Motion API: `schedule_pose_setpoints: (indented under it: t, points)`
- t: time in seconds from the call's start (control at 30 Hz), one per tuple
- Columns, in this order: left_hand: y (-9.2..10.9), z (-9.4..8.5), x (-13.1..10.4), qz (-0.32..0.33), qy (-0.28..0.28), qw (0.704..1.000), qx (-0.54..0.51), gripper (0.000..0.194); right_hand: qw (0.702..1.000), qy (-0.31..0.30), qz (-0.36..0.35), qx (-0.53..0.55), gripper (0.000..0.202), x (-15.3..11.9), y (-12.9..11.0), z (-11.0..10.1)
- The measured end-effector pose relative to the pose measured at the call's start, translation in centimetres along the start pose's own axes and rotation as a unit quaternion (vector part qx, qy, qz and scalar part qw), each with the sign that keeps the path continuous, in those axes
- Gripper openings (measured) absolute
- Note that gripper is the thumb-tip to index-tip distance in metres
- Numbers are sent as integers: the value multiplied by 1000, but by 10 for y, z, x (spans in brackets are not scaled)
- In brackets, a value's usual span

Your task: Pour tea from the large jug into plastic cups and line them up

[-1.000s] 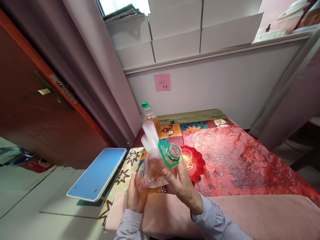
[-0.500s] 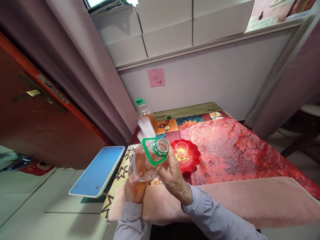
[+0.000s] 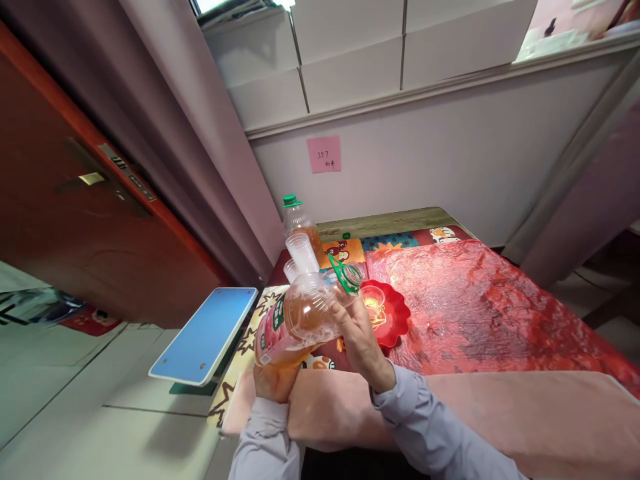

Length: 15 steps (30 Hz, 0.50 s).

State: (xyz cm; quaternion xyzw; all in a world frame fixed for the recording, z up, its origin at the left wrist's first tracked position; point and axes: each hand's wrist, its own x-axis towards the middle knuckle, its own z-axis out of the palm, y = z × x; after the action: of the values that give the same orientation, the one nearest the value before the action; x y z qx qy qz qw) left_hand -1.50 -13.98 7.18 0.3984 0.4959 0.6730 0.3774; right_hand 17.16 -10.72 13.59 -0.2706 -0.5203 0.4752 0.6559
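Observation:
A big clear juice bottle (image 3: 295, 313) with amber liquid and a pink label is tilted, its uncapped mouth toward the right. From beneath, my left hand (image 3: 275, 383) supports the bottle's base; its fingers are mostly hidden behind it. My right hand (image 3: 360, 337) grips the bottle near the neck, below the green carry ring (image 3: 343, 275). Just beyond the mouth, a clear plastic cup (image 3: 373, 298) stands on a red scalloped tray (image 3: 400, 319). Part of the cup is hidden by the bottle neck.
Behind the held bottle are stacked clear cups (image 3: 303, 252) and a second juice bottle (image 3: 301, 223) with a green cap. A loose green cap (image 3: 346, 235) lies near the back. A blue-topped stool (image 3: 205, 337) stands left of the table. Red plastic sheeting (image 3: 465, 307) covers the right side.
The bottle has tipped further, its mouth swinging right and down toward the cup, and its label now shows. Both hands keep hold of it. The view has shifted slightly.

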Motion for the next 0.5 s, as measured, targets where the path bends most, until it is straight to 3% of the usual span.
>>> schedule_pose_setpoints:
  t: [0.23, 0.5]
  points:
    - [7, -11, 4, 69, 51, 990, 108, 66, 1000, -17, 16, -3, 62, -5, 15, 0]
    - [5, -28, 9, 37, 28, 997, 60, 68, 997, -60, 49, 1, 77, -3, 40, -6]
